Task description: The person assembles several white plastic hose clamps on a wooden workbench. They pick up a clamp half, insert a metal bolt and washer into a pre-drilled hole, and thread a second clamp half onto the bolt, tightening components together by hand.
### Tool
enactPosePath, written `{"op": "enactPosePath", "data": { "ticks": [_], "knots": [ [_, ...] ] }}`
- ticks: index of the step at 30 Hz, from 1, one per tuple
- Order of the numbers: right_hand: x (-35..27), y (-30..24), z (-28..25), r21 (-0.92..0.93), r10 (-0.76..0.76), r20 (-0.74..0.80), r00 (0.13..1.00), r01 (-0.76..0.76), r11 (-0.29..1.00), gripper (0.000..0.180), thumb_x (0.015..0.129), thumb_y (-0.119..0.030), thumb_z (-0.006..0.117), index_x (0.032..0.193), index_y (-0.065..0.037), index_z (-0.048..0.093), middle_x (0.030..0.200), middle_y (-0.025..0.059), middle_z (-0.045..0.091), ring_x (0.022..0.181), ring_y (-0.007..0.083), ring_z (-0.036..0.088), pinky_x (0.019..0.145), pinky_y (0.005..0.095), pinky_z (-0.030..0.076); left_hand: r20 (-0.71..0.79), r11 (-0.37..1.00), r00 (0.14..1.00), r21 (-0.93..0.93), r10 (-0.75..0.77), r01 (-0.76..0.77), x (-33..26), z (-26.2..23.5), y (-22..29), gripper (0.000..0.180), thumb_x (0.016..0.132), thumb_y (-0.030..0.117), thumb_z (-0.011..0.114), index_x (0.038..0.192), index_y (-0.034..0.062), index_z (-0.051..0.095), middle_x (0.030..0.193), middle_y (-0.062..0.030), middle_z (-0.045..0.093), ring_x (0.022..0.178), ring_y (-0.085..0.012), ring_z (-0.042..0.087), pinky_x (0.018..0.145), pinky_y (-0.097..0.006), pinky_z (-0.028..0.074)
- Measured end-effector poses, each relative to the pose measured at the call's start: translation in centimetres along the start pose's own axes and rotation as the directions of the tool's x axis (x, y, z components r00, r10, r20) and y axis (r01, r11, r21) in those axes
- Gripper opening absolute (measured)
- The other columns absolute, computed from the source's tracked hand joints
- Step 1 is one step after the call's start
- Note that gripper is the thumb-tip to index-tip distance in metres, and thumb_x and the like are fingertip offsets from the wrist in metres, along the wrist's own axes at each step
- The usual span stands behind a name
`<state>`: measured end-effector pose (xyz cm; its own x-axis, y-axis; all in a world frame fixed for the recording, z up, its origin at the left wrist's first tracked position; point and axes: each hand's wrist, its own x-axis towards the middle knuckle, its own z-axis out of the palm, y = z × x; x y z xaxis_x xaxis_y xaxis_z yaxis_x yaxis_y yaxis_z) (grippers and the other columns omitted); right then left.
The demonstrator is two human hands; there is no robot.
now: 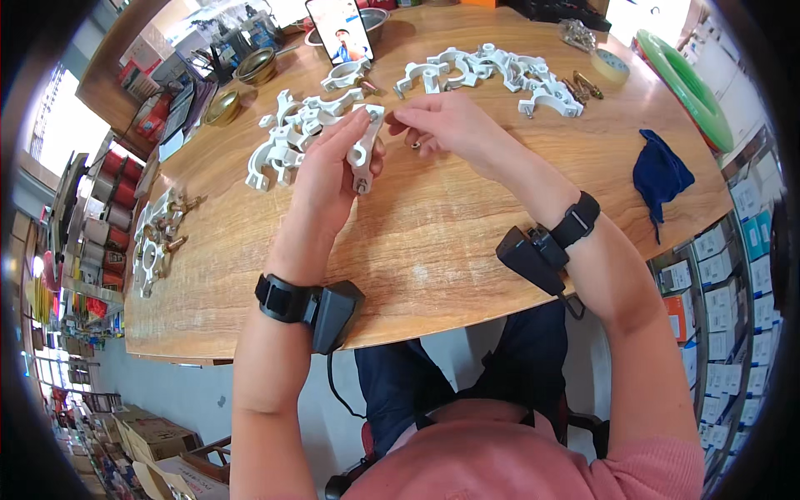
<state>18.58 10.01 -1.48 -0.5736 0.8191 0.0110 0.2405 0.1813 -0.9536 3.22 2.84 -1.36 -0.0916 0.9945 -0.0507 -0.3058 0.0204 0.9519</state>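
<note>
The left hand (329, 171) is clenched around a white plastic pipe clamp (365, 148), fingers wrapped about its curved body so that one flat end points up toward twelve o'clock and the other down toward six. A small metal piece shows at the clamp's lower end; whether it is a screw or a nut is too small to tell. The right hand (450, 125) sits just at three o'clock of the clamp, its fingertips (398, 119) pinched together at the clamp's upper end, touching or nearly touching it. Whether they grasp a small part there cannot be told.

The clamp looks light and stiff, a hard moulded piece that should not bend under a firm grip. Its smooth surface may be a little slippery, so the curved middle, where the left hand has it, seems the surest place to hold, leaving the flat ears free.

The clamp is held over the round wooden table (467, 242), above its middle. At eleven o'clock of the hands lies a heap of white clamps (287, 133); at one o'clock lies a second heap (500, 75). A phone (340, 29) stands propped at twelve o'clock. A blue cloth (660, 175) lies at three o'clock, a roll of tape (611, 65) at two o'clock.
</note>
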Motion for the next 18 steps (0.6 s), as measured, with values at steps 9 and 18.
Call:
{"op": "enactPosePath", "data": {
  "ticks": [9,18],
  "knots": [
    [-0.45,0.24,0.2,0.624,-0.067,0.281,0.957,-0.129,0.771,0.023,0.087,-0.028,0.045,0.088,-0.009,0.058,0.078,-0.0015,0.057,0.065,0.0062,0.047,0.057,0.0224,0.041,0.051,0.999,0.998,-0.002,0.048,-0.048,-0.61,0.86,0.52,0.031,0.088,0.027,0.042,0.109,0.0057,0.052,0.064,-0.0008,0.053,0.054,-0.009,0.049,0.048,-0.019,0.037],
    [-0.68,0.02,0.52,0.664,-0.063,0.242,0.968,-0.118,0.738,0.02,0.088,-0.023,0.044,0.089,-0.007,0.056,0.079,0.0008,0.058,0.064,0.0065,0.05,0.059,0.0218,0.043,0.103,0.995,0.994,-0.095,0.03,-0.02,-0.62,0.64,0.5,0.031,0.089,0.027,0.041,0.107,0.003,0.05,0.071,-0.0026,0.056,0.06,-0.0112,0.054,0.052,-0.021,0.044]
  ]
}}
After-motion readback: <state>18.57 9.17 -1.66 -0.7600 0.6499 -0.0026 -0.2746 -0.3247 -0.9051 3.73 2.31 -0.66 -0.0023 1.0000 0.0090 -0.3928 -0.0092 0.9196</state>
